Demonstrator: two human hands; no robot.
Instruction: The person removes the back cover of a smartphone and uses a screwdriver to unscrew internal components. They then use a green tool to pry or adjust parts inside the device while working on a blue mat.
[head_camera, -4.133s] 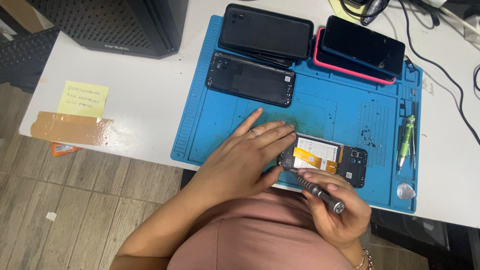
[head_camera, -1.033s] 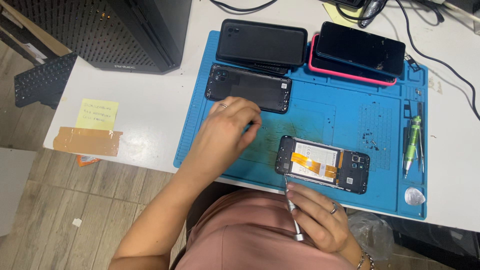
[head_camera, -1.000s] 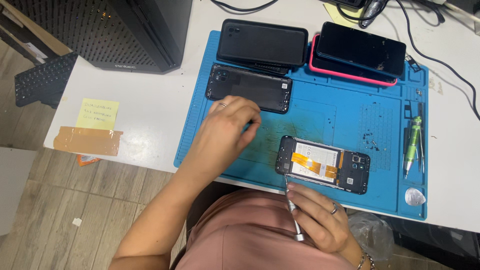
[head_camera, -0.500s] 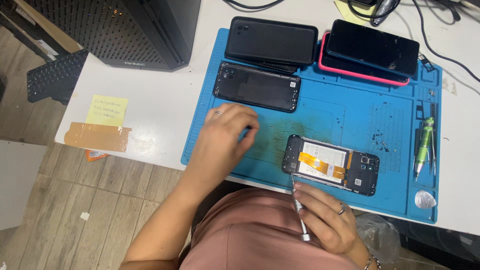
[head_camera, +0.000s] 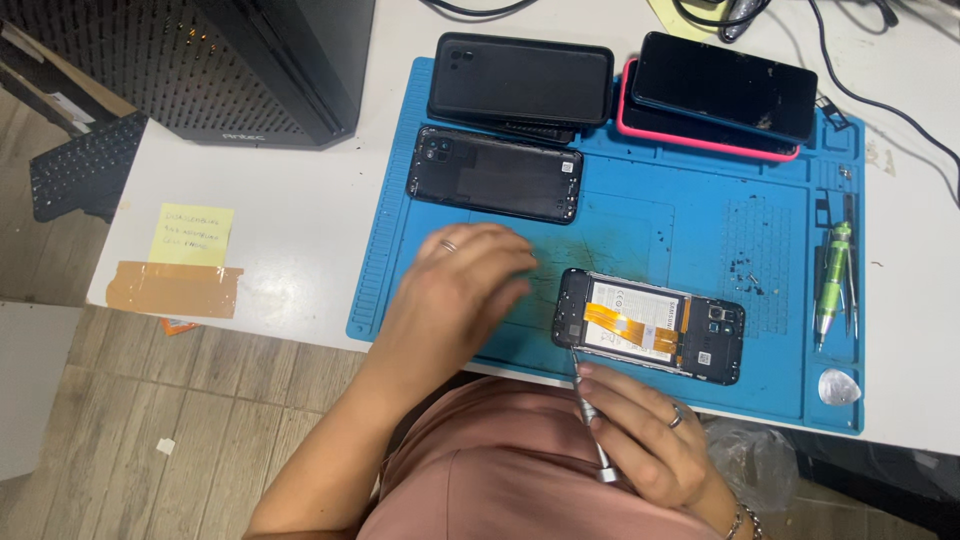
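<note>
Your left hand (head_camera: 462, 290) has come off the opened phone (head_camera: 650, 325) and now rests fingers-down on the blue mat (head_camera: 620, 215) beside it, holding nothing.
Your right hand (head_camera: 640, 435) pinches a thin screwdriver (head_camera: 588, 420), tip at the phone's near-left corner. The phone is light, stiff and fragile inside: hold its edges, off the orange flex. Your fingertips hide whatever lies beneath; the screws are too small to see.
</note>
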